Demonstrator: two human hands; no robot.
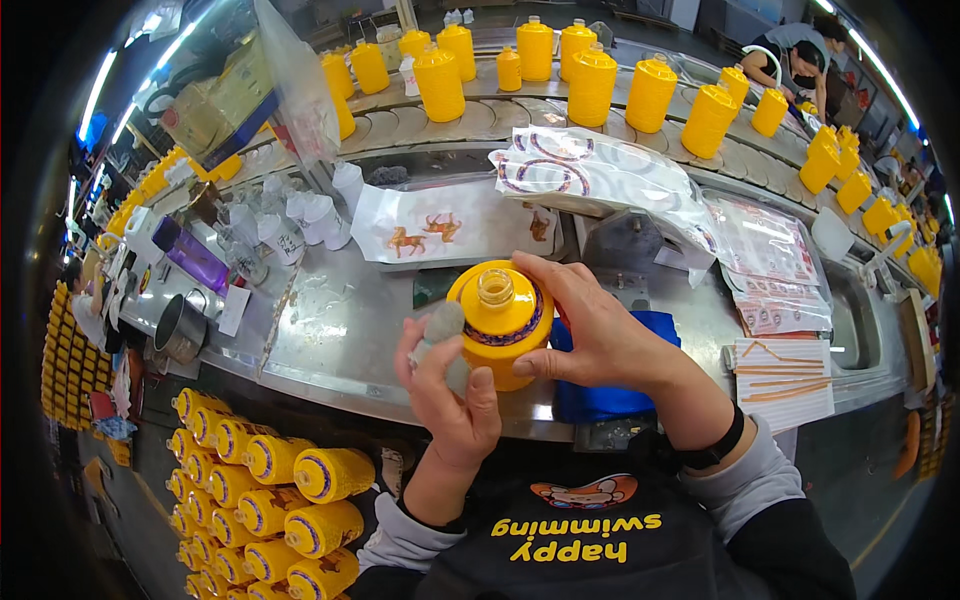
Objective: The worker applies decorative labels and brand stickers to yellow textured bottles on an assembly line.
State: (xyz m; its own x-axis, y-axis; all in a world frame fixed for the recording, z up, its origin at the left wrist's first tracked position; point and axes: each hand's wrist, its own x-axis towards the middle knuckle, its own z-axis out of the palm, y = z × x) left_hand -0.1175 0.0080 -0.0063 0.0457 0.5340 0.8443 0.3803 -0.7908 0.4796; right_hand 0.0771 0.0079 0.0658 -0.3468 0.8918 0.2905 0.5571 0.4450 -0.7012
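A yellow bottle (500, 318) with a clear glass neck and a dark purple patterned band round its shoulder is upright at the near edge of the metal table. My right hand (600, 335) grips it from the right, thumb low on the side and fingers at the shoulder. On the bottle's left, my left hand (452, 395) is closed on a grey pad (445, 322), which is partly hidden by the fingers. The pad is close to the band; whether it touches cannot be told. A blue cloth (620, 390) lies beneath my right wrist.
Beyond the metal table (330, 330), a conveyor (400, 128) carries several yellow bottles. Sheets with horse decals (440, 228) and band decals (610, 175) lie at the back. Stacked bottles (320, 530) stand lower left; a sink (855, 320) is at right. Another person (800, 50) works far right.
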